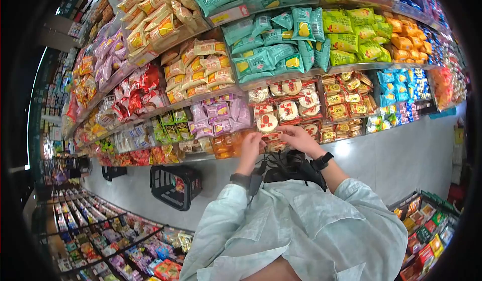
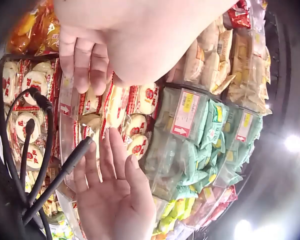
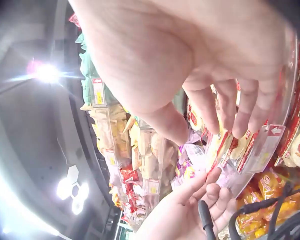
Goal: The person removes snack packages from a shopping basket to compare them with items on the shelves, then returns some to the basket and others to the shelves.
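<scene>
Cracker packet (image 1: 267, 122) — one, pale and round, clear wrapper, red print. Location: between the two hands, before a stepped shelf display; similar packets (image 1: 307, 100) in a bin at its 2 o'clock, purple bags (image 1: 219, 113) at 9 o'clock.

Left hand (image 1: 250, 149), at 7 o'clock: narrow, thumb and fingers apparently pinching the packet's end. Right hand (image 1: 297, 139), at 4 o'clock: fingers fairly straight, thumb apart, fingertips touching the packet.

Risks, as judged:

Item 1, slip. Cause: the left pinch loosening while the right fingertips merely touch. The packet could slide back among its likes, or over the shelf's near edge to the floor (image 1: 401, 150).

Item 2, breakage. Cause: too firm a squeeze; the cracker looks thin and probably brittle.

Item 3, misplacement. Cause: a drop towards 9 o'clock, into the purple bags.

Item 4, snag. Cause: the black cable (image 2: 60, 180) — close by the hands in the left wrist view — catching a finger or the wrapper's edge.
</scene>
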### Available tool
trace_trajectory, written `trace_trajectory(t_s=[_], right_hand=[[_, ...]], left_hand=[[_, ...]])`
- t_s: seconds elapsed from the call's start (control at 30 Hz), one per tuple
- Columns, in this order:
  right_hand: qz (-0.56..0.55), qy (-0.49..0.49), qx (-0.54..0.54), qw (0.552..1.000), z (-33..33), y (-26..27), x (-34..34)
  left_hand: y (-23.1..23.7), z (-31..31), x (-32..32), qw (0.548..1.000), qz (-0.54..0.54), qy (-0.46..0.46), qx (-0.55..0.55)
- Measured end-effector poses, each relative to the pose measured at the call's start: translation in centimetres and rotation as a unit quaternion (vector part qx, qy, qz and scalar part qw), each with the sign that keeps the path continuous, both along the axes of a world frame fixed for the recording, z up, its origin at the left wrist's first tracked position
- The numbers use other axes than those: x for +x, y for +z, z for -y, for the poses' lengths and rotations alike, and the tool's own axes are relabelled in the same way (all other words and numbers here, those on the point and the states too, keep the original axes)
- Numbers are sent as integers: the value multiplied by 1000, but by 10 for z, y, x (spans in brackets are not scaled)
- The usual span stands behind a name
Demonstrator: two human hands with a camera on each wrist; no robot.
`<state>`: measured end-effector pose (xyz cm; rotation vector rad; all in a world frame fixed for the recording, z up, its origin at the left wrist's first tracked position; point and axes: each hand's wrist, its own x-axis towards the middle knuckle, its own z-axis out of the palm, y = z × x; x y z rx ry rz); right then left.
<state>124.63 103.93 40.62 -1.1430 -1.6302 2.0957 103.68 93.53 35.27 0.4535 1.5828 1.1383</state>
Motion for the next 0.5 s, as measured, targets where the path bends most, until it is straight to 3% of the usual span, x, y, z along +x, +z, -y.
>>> trace_trajectory(t_s=[0.17,0.3,0.4,0.5], right_hand=[[-48,-7,-25,999,-19,-39,-7],[-20,23,-28,999,-36,-34,-11],[-59,24,-65,996,-43,-21,-17],[-67,7,-61,996,-40,-55,-20]], left_hand=[[-10,-18,8,997,-21,72,-2],[15,-33,19,992,-22,126,26],[36,-29,23,990,-42,123,51],[47,1,17,994,-15,109,29]])
